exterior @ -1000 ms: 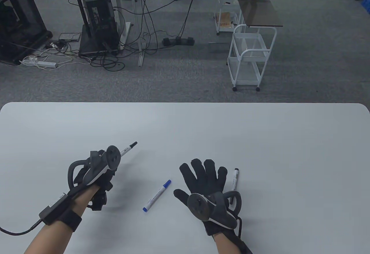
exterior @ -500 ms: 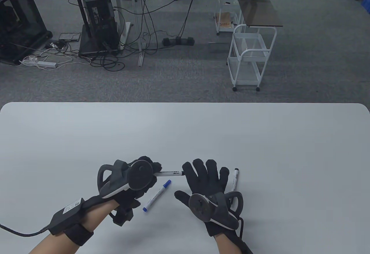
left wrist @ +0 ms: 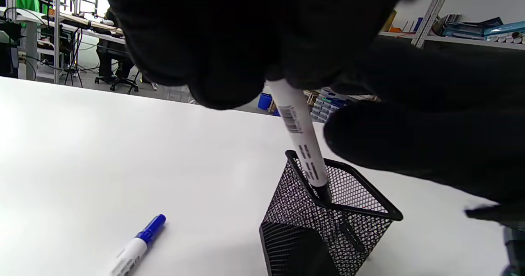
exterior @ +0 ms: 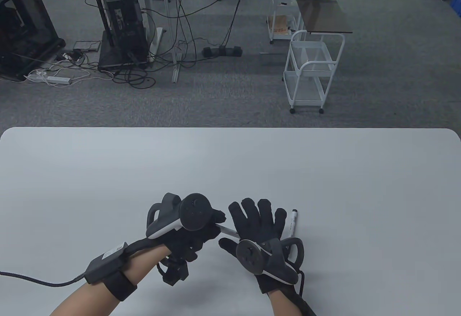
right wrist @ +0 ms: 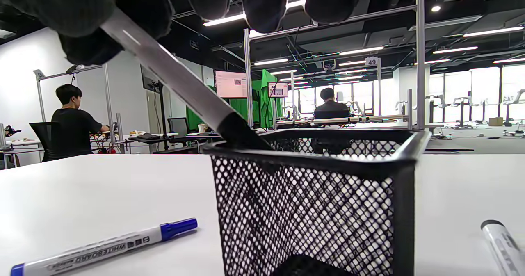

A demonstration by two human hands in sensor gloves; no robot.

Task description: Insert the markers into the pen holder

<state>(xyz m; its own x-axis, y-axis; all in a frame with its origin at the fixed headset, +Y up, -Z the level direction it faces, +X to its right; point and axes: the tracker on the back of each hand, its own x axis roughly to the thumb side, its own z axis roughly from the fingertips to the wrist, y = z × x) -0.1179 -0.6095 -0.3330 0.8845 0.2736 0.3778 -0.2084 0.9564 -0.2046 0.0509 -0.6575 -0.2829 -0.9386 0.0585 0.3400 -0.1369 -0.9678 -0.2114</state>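
Black mesh forms the square pen holder point(left wrist: 328, 222), which stands on the white counter point(exterior: 230, 165) under the spread fingers point(exterior: 259, 215) of the right hand point(exterior: 261, 235); from the table view the holder is hidden beneath that hand. The left hand point(exterior: 191, 233) pinches the upper barrel of a white marker with a black cap point(left wrist: 301, 140) between its fingertips, tilted, with the capped end dipping just inside the holder's rim at the corner nearest that hand. The right hand hovers flat and open above the holder, its fingers apart and gripping nothing; whether it touches the rim cannot be told. A blue-capped whiteboard marker point(right wrist: 106, 245) lies flat on the counter near the holder, on the left hand's side and below it. Another black-capped marker point(exterior: 292, 222) lies on the counter just beyond the right hand's outer fingers, apart from the holder.
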